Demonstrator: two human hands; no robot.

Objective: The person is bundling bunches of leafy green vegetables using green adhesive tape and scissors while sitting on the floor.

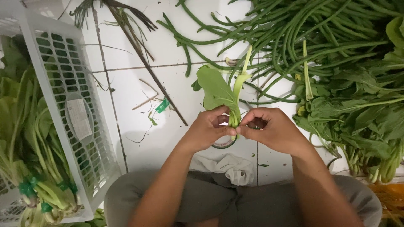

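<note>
1. I see my left hand (209, 128) curled tight, thumb and fingers pinched on the lower stalks of a small leafy green bunch (222, 94).
2. My right hand (269, 128) is closed the same way, fingertips pressed to the same stalks from the right side, so both hands meet at the base of the bunch.
3. The bunch sits in the middle of the scene, held above the white tiled floor (139, 84), just beyond my knees.
4. Its long axis runs near to far: the stalk ends point toward me, down between my fingers, and the leaves point away, with one broad leaf leaning to the far left and a pale stem rising to the far right.
5. A dark ring (224, 144) shows just beneath my hands; I cannot tell what it is.
6. On the left stands a white plastic crate (71, 105) holding tied bunches of greens (38, 185) bound with green tape.
7. Far and to the right lies a pile of long beans (294, 29); nearer on the right, loose leafy greens (357, 122) are heaped.
8. A scrap of green tape (162, 105) lies on the floor left of the hands.
</note>
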